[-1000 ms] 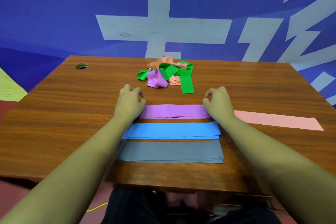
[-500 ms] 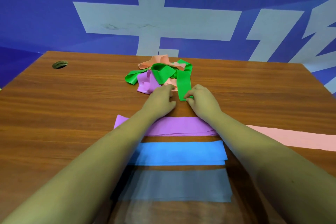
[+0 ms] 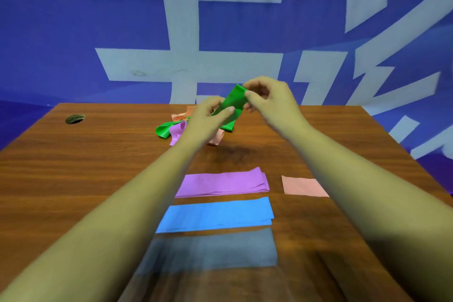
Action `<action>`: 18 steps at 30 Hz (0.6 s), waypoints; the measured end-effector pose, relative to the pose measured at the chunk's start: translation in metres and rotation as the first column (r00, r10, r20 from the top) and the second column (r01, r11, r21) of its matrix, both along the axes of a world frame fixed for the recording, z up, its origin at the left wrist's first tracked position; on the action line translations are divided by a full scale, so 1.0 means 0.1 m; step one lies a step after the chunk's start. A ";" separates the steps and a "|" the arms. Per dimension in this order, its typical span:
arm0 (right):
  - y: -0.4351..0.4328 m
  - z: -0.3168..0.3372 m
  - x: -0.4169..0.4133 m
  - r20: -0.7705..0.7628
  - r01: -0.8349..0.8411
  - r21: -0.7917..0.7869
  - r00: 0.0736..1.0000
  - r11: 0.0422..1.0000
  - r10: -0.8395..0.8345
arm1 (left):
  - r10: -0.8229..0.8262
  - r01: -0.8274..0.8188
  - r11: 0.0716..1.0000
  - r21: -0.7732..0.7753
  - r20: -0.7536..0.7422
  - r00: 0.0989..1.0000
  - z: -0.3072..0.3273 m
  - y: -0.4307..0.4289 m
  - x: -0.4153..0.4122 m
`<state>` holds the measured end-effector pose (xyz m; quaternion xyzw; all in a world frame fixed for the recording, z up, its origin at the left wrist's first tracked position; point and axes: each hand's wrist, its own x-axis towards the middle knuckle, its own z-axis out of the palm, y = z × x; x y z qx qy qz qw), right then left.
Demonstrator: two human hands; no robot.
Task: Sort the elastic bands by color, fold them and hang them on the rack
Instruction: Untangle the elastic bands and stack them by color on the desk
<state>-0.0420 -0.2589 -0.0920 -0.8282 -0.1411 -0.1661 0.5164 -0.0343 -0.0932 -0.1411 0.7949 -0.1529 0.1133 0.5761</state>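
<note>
Green elastic band [image 3: 234,102] held above the far counter [image 3: 98,167], pinched by left hand [image 3: 208,115] and right hand [image 3: 269,98]; lower end trails into the tangled pile [image 3: 175,131]. Nearer: folded purple band [image 3: 220,182], blue band [image 3: 215,214], grey band [image 3: 210,250] in a column; pink band [image 3: 301,186] right of purple

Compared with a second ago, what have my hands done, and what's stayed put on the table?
Both hands left the folded purple band and went forward to the pile. The green band is now raised above the table at one end: the right hand pinches its top, and the left hand grips it lower down. The purple one, the blue band, the grey band and the pink band lie as before.
</note>
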 end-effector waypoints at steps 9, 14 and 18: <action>-0.08 0.73 -0.56 0.110 0.005 0.119 0.994 0.993 -0.018 | -0.134 0.139 0.982 -0.131 0.041 0.990 0.67 -0.13 -0.52; -0.08 1.00 -0.78 0.110 0.049 0.196 0.991 0.979 -0.072 | -0.340 0.309 0.926 -0.218 -0.121 0.933 0.70 -0.11 -0.88; -0.14 1.01 -0.86 0.046 0.117 0.215 0.991 0.970 -0.129 | -0.410 0.365 0.910 -0.195 -0.295 0.863 0.48 -0.09 -1.19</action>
